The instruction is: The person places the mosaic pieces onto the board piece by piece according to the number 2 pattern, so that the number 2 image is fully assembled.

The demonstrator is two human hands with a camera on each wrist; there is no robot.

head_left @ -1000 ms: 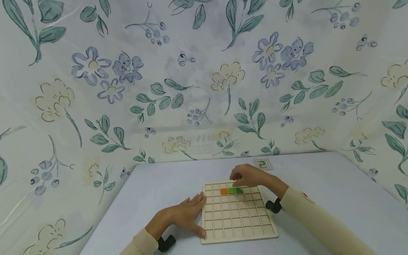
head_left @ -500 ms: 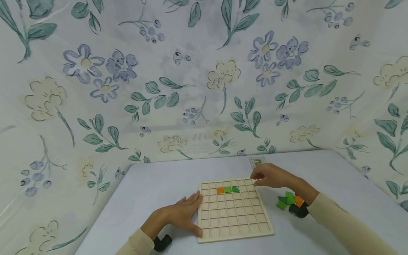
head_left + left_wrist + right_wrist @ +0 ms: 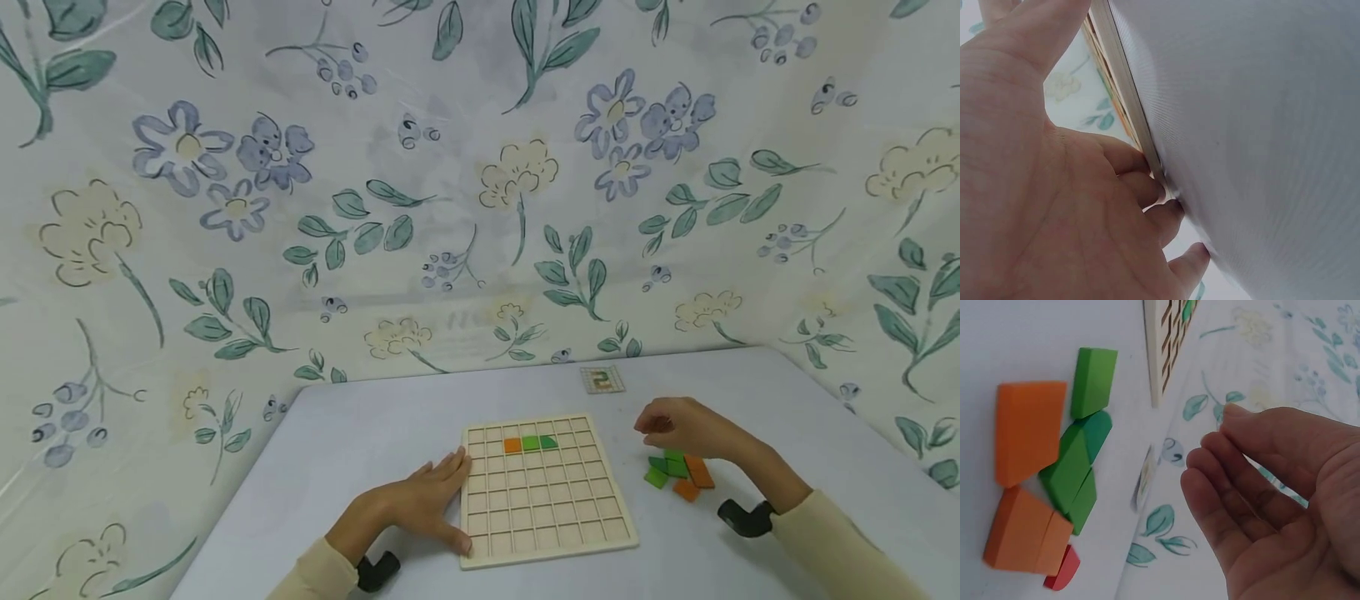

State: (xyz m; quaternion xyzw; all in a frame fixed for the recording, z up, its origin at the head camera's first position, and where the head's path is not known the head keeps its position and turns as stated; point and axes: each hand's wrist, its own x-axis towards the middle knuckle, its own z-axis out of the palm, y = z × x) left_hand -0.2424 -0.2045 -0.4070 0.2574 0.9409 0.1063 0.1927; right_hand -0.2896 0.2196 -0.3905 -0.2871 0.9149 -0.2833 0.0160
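Right hand (image 3: 686, 427) near loose blocks, its grip narrow and holding nothing.
Beside it, flat green and orange blocks (image 3: 677, 468) and a red block (image 3: 1064, 567) lie clustered on the pale tabletop (image 3: 360, 433), right of a square, light wooden grid board (image 3: 551, 508). The left hand (image 3: 427, 502), fingers spread, touches the board's left edge. One row holds an orange square tile (image 3: 512, 446), a bright green square tile (image 3: 531, 442) and a darker green curved-sided tile (image 3: 548, 442).
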